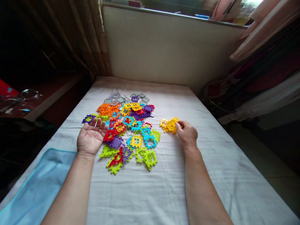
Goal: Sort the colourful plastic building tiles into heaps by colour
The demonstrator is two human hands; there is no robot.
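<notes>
Between right hand's [187, 132] fingertips: yellow pieces [169, 125].

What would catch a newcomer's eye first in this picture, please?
Probably the bright heap of interlocking plastic pieces, spread mid-table on a pale cloth. Next, the yellow pieces at the right hand, apart from the heap, and the upturned left hand at its left edge.

a light-blue cloth [47, 184] lies below brown curtains [77, 34].
</notes>
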